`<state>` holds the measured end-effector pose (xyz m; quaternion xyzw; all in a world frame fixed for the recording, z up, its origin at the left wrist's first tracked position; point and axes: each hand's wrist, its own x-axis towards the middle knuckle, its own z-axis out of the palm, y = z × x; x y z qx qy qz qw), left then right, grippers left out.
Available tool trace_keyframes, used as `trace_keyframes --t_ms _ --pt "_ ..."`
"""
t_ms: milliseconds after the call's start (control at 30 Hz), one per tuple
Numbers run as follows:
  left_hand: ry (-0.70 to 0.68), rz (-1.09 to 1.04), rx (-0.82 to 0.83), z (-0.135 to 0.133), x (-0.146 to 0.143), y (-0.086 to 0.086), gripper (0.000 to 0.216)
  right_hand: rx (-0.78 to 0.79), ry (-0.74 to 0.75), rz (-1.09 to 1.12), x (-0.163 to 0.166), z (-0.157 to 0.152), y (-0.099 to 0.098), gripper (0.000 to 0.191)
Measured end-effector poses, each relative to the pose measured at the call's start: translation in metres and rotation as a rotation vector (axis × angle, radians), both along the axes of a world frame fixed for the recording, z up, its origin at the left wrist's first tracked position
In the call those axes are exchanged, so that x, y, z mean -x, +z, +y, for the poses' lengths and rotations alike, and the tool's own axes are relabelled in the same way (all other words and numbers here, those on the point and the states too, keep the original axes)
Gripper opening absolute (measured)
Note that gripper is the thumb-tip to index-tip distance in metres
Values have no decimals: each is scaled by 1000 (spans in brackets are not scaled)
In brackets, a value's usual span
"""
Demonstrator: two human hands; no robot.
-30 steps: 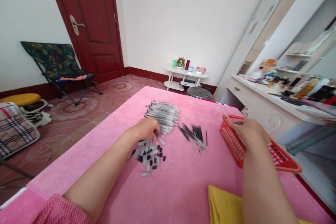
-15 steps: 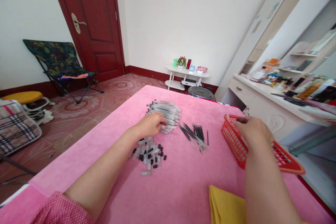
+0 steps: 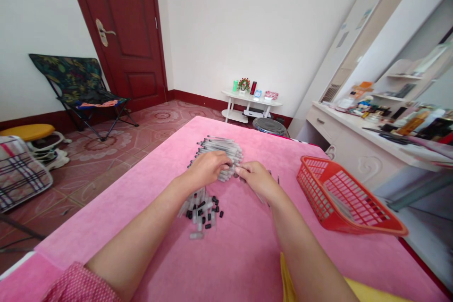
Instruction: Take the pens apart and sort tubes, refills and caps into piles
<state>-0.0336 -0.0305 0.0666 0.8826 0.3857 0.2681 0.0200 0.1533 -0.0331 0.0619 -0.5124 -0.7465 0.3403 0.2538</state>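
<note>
My left hand (image 3: 212,166) is closed in a pinch at the near side of a pile of clear pen barrels (image 3: 222,145) with dark ends. Facing it, nearly touching, my right hand (image 3: 257,179) also pinches with thumb and finger. Whatever lies between the fingertips is too small to make out. Below my left wrist lie loose clear pen caps (image 3: 196,235) mixed with small black plugs (image 3: 221,214). Thin pen refills (image 3: 260,197) lie beneath my right hand, which mostly hides them.
A red plastic basket (image 3: 314,206) stands at the table's right, a few clear pens (image 3: 338,202) inside. A folded yellow cloth (image 3: 287,283) lies at the near edge, partly under my right forearm. Pink cloth (image 3: 244,255) covers the table. A cluttered dresser (image 3: 357,144) stands to the right.
My right hand has come out of the red basket and moved left to meet my left hand by the pen barrels. My left hand has shifted slightly right.
</note>
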Motion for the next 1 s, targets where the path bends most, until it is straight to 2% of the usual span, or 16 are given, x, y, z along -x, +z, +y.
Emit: trace_keyframes --t_ms 133,200,300,467,633,867,933,1000 --pt "-62 -28 -54 0 3 1 20 270 -81 307 0 -1 -3 37" --pt "-77 -43 -40 0 3 0 21 314 -77 359 -1 -2 -3 40" --pt "-51 -59 21 -1 4 -1 22 214 -22 288 -3 1 -4 41" --pt "5 -18 132 1 8 -1 25 -84 41 72 -1 5 -10 38" --pt "72 -51 283 5 14 -3 33 -316 9 -224 9 -5 2 34" --pt "-92 -230 590 13 19 -11 41 -551 63 -477 16 -16 14 23" --pt "-91 -218 560 13 18 -9 41 -581 21 -476 17 -16 12 23" --pt "-18 -163 402 10 14 -7 37 -545 -85 -437 16 -12 7 23"
